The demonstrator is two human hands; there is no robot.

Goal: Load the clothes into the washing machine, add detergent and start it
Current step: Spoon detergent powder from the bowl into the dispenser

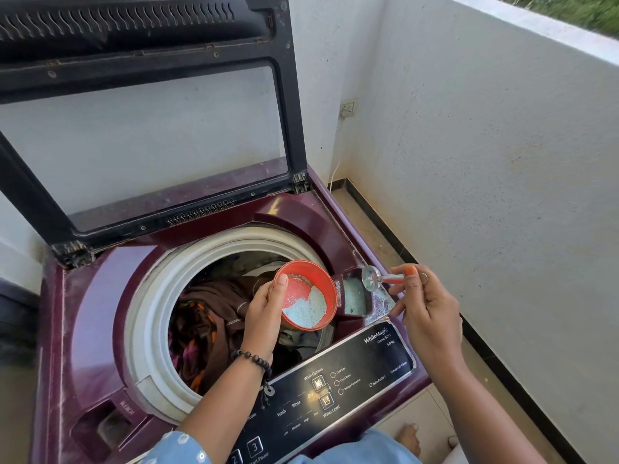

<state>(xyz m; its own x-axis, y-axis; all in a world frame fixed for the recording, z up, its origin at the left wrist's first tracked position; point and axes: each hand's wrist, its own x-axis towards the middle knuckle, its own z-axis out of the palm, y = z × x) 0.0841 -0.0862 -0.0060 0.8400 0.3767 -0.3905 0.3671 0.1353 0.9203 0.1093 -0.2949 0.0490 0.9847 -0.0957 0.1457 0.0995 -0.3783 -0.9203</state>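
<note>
Washing machine (83, 329): maroon top-loader, its lid (144, 105) raised upright at the back.
Clothes (207, 316): brown and patterned garments lie inside the white-rimmed drum.
Left hand (268, 304): reaches over the drum opening and grips a red bowl (330, 289), thumb over the near rim, fingers curled underneath; a beaded bracelet (256, 360) circles the wrist.
Detergent (306, 309): pale blue-white powder sits in the lower part of the tilted bowl.
Detergent compartment (355, 296): open slot just right of the bowl, at the drum's right edge, with pale blue powder inside and some scattered on the ledge beside it.
Spoon (371, 277): small metal scoop held above the compartment, bowl facing the camera.
Right hand (418, 298): pinches the spoon's red handle between thumb and fingertips, the other fingers loosely curled.
Control panel (335, 393): black strip along the front edge, below both wrists.
</note>
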